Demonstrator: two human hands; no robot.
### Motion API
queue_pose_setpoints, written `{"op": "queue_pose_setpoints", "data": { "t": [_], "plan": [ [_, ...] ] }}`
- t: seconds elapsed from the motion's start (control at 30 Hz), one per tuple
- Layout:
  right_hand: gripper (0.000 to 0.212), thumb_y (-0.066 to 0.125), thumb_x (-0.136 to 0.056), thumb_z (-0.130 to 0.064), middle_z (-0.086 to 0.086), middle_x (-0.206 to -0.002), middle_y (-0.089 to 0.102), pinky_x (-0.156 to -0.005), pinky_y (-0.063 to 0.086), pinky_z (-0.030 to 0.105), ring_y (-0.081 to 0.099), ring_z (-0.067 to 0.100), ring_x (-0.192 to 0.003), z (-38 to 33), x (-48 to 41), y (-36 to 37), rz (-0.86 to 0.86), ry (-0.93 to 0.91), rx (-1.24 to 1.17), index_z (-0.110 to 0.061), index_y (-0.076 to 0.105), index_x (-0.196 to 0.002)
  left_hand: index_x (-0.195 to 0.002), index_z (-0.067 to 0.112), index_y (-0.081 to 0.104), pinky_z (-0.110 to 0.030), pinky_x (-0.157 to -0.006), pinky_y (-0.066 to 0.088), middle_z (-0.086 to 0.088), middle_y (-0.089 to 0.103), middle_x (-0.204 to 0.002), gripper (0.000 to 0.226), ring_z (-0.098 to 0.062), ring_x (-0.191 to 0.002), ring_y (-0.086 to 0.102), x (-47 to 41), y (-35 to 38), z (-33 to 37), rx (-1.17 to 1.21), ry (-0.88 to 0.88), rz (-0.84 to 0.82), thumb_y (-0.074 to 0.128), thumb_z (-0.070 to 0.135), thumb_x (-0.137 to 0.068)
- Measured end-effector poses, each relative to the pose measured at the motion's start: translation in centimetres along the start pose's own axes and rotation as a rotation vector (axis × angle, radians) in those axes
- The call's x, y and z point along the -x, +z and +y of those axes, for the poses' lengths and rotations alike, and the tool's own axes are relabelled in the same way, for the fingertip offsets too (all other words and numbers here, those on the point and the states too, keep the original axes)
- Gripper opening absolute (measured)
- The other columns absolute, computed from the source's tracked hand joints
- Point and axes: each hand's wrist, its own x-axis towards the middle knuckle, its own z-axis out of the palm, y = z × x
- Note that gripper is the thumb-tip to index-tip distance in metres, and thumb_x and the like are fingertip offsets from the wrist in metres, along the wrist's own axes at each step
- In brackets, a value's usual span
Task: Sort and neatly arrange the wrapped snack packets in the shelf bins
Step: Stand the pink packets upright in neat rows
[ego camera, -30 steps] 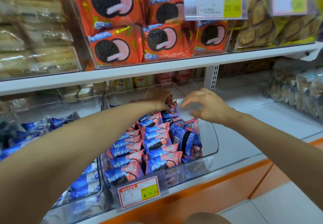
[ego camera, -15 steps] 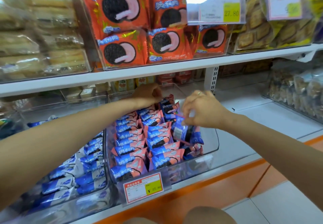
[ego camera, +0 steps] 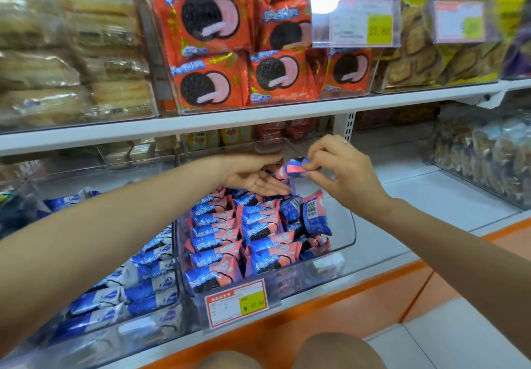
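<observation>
Two tidy columns of blue-and-pink snack packets (ego camera: 218, 242) already stand face-forward along the left and middle of the clear bin (ego camera: 344, 233) on the lower shelf, which suggests most of this bin has been put in order. What looks unfinished is the right side: a few loose packets (ego camera: 309, 214) there lie turned the wrong way, one showing its barcode back, and some more are slumped at the front right corner. The right hand (ego camera: 344, 173) is above the back of the bin with its fingertips pinched on one small packet (ego camera: 296, 167), lifted clear of the rows. The left hand (ego camera: 253, 176) is flat and open, palm turned up, just over the back of the rows and close beside the lifted packet, holding nothing that I can make out. My judgement is that this packet is about to be set into a row, with the left hand steadying the ones already standing. The neighbouring bin (ego camera: 161, 305) to the left holds blue-and-white packets (ego camera: 143, 279) lying in looser rows, and it may want attention afterwards. A red and yellow price tag (ego camera: 237, 304) is clipped to the front of the bin being worked.
</observation>
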Motion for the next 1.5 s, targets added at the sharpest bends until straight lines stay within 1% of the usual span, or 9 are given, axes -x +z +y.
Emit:
{"op": "queue_pose_setpoints", "data": {
  "t": [0.13,0.33,0.6,0.73,0.87,0.97,1.07,1.17,1.5],
  "plan": [
    [0.024,0.056,-0.083,-0.033,0.003,-0.096,0.062,-0.066,0.049,0.029,0.055,0.017,-0.087,0.0,0.8,0.0,-0.184,-0.012,-0.043,-0.013,0.070,-0.082,-0.088,0.007,0.057,-0.016,-0.061,0.055,-0.008,0.062,-0.088,0.006,-0.009,-0.066,0.065,-0.3,-0.2,-0.2,0.068,0.075,0.030,0.052,0.007,-0.092],
    [0.019,0.062,-0.085,-0.023,-0.002,-0.098,0.064,-0.082,0.048,0.040,0.057,0.017,-0.093,1.5,1.0,-0.2,-0.149,0.353,-0.156,-0.020,0.069,-0.103,-0.081,0.007,0.058,-0.012,-0.065,0.052,-0.004,0.060,-0.087,0.012,-0.009,-0.079,0.056,-0.9,-1.2,-0.8,-0.110,0.136,0.132,0.054,-0.001,-0.088],
    [0.041,0.067,-0.083,-0.038,-0.014,-0.087,0.065,-0.088,0.045,0.038,0.054,0.016,-0.104,1.0,0.2,1.1,-0.282,0.586,-0.292,-0.026,0.056,-0.120,-0.109,0.021,0.052,-0.016,-0.065,0.043,0.005,0.059,-0.091,0.028,-0.004,-0.078,0.053,-0.6,-0.1,-0.2,-0.233,0.257,0.169,0.063,0.010,-0.085],
    [0.041,0.066,-0.084,-0.032,-0.011,-0.090,0.066,-0.090,0.044,0.037,0.055,0.018,-0.105,1.4,0.2,1.1,-0.301,0.589,-0.242,-0.023,0.054,-0.122,-0.115,0.018,0.051,-0.018,-0.085,0.041,0.001,0.059,-0.107,0.040,-0.013,-0.100,0.055,-1.0,0.2,0.1,-0.392,0.410,0.347,0.071,0.015,-0.080],
    [0.039,0.064,-0.086,-0.019,-0.008,-0.096,0.066,-0.088,0.046,0.040,0.054,0.019,-0.105,1.7,0.8,0.9,-0.334,0.541,-0.214,-0.022,0.052,-0.123,-0.109,0.013,0.053,-0.014,-0.071,0.044,-0.006,0.062,-0.105,0.036,-0.017,-0.093,0.058,-2.4,0.4,0.4,-0.546,0.497,0.463,0.071,0.009,-0.078],
    [0.039,0.062,-0.087,-0.014,-0.004,-0.101,0.066,-0.088,0.045,0.039,0.054,0.019,-0.105,1.6,1.0,0.8,-0.349,0.476,-0.181,-0.020,0.053,-0.124,-0.114,0.012,0.054,-0.030,-0.080,0.050,-0.006,0.060,-0.102,0.037,-0.019,-0.091,0.057,-3.6,1.0,-0.1,-0.775,0.452,0.437,0.067,0.007,-0.080],
    [0.037,0.061,-0.087,-0.012,-0.002,-0.105,0.066,-0.089,0.044,0.037,0.053,0.018,-0.104,1.7,0.9,0.6,-0.366,0.439,-0.155,-0.019,0.054,-0.124,-0.111,0.008,0.047,-0.026,-0.062,0.045,-0.003,0.053,-0.087,0.033,-0.016,-0.076,0.052,-4.5,1.3,-0.9,-1.032,0.364,0.415,0.065,0.009,-0.083],
    [0.036,0.060,-0.088,-0.013,-0.004,-0.106,0.065,-0.088,0.044,0.035,0.052,0.015,-0.102,1.8,0.9,0.6,-0.379,0.438,-0.152,-0.020,0.054,-0.123,-0.123,0.006,0.040,-0.026,-0.063,0.038,-0.008,0.053,-0.099,0.054,-0.018,-0.082,0.049,-5.4,0.7,-1.5,-1.140,0.354,0.424,0.071,0.015,-0.080],
    [0.034,0.058,-0.089,-0.008,-0.004,-0.108,0.064,-0.087,0.048,0.039,0.055,0.016,-0.100,1.8,1.2,1.2,-0.400,0.452,-0.173,-0.021,0.057,-0.120,-0.116,0.004,0.049,-0.027,-0.062,0.036,-0.008,0.050,-0.098,0.037,-0.020,-0.083,0.046,-6.3,0.6,-1.3,-1.300,0.364,0.333,0.065,0.018,-0.085]
  ]
}}
